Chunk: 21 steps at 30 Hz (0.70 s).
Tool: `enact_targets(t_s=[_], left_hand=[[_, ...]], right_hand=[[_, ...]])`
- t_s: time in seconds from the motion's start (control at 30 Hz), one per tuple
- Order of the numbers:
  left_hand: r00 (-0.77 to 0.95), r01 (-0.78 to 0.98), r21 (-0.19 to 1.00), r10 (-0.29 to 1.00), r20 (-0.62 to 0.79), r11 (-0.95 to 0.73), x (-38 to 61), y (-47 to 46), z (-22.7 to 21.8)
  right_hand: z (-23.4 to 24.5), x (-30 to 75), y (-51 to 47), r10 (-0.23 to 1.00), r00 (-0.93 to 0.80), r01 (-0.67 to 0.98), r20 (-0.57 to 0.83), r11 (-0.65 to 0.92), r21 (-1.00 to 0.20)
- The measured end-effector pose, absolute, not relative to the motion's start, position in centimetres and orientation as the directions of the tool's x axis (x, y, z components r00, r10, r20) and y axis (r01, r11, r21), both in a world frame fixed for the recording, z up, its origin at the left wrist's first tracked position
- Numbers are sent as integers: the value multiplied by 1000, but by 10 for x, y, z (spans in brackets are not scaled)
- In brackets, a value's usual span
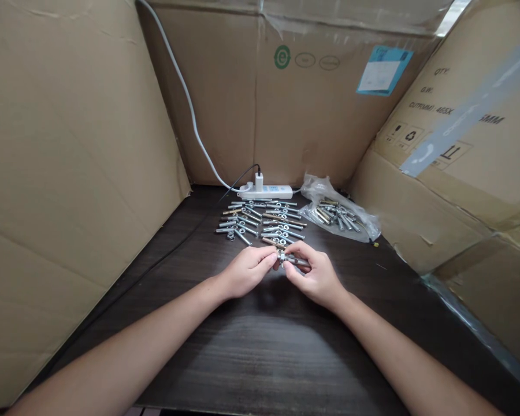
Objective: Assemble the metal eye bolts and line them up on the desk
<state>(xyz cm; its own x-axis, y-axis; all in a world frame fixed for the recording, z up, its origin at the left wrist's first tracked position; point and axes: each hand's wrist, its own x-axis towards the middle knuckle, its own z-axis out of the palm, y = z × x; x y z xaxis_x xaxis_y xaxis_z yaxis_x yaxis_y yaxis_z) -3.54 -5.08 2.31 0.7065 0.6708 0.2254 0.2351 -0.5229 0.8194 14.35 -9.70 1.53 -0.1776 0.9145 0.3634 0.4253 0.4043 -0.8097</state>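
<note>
An expansion bolt point(300, 262) with a nut point(282, 257) on it lies level between my two hands, just in front of the laid-out hardware. My left hand point(248, 270) pinches its left end between thumb and fingers, which hide that end. My right hand point(315, 277) is closed round the shaft and nut from the right, thumb below and fingers above. Beyond them, bolts, sleeves, nuts and washers lie in two columns, a left group point(240, 221) and a right group point(283, 222).
A clear plastic bag point(366, 224) with several bolts lies at the back right. Behind the hardware stands a white power strip point(277, 192) with a plugged-in adapter point(259, 182). A black cable point(173, 247) crosses the dark table point(251, 364) at left. Cardboard walls point(225, 92) enclose three sides.
</note>
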Motion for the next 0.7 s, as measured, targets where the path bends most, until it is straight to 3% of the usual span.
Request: enact_targets(t_s=[0.23,0.43,0.7], left_hand=[[617,216,797,711,336,-564,-34,-52,19],[645,203,684,622,444,-700,-36,-54,21],[716,266,580,560,416,-770,-39,-57,24]], right_hand=[[15,144,-96,910,-152,449,387,412,-793],[15,144,-96,910,-168,447,380,414,-793],[14,143,-97,897,-222,469,383,442,-765]])
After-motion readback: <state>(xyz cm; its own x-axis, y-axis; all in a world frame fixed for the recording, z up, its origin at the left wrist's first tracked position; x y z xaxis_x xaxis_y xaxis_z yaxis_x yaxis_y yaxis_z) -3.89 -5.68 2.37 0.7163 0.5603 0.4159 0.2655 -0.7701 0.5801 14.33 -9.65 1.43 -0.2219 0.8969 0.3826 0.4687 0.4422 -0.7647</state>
